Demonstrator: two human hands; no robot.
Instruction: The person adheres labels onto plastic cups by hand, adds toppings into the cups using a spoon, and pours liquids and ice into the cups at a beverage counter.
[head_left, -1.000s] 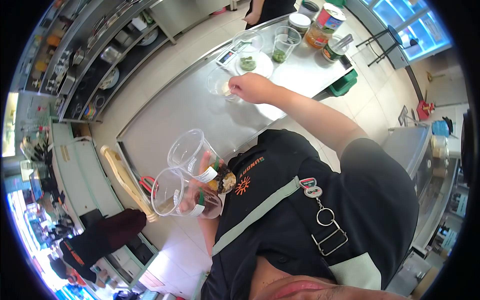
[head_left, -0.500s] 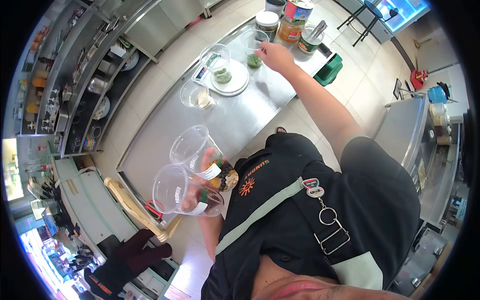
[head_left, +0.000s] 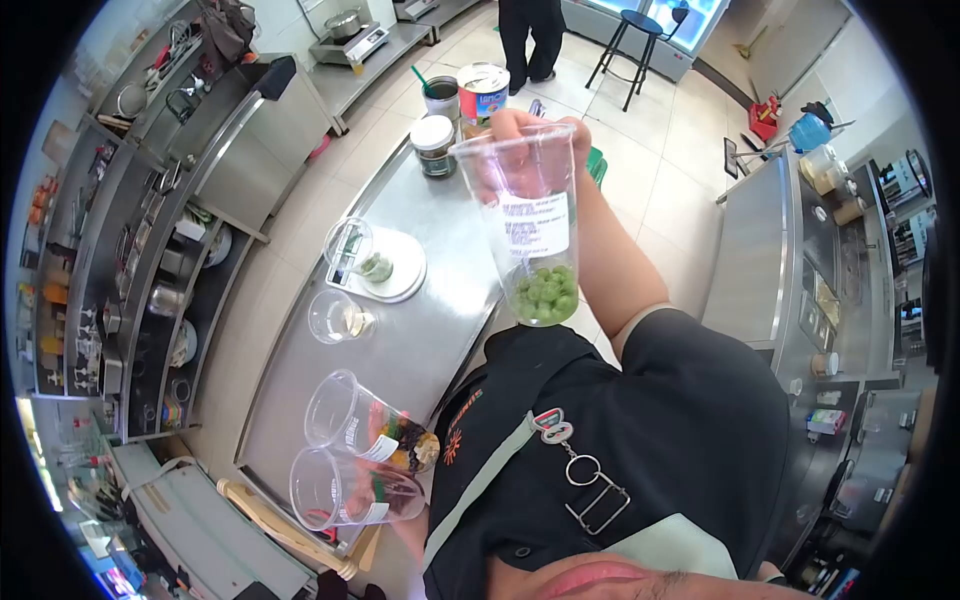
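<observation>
Raised close to the camera, my right hand grips a clear labelled cup by its upper part, with green pieces at its bottom. Low on the left, my left hand holds two clear cups together: one cup has dark and yellow pieces, the other cup something dark reddish. On the metal table, a cup with green contents stands on a white scale. Beside it is a cup with pale pieces.
A lidded jar, a can and a container with a green straw stand at the table's far end. Another person's legs and a black stool are beyond. Metal shelves line the left.
My right hand has left the cup with pale pieces, taken hold of the green-filled cup beyond the scale and lifted it toward the camera. My left hand still holds its two cups. The view has turned.
</observation>
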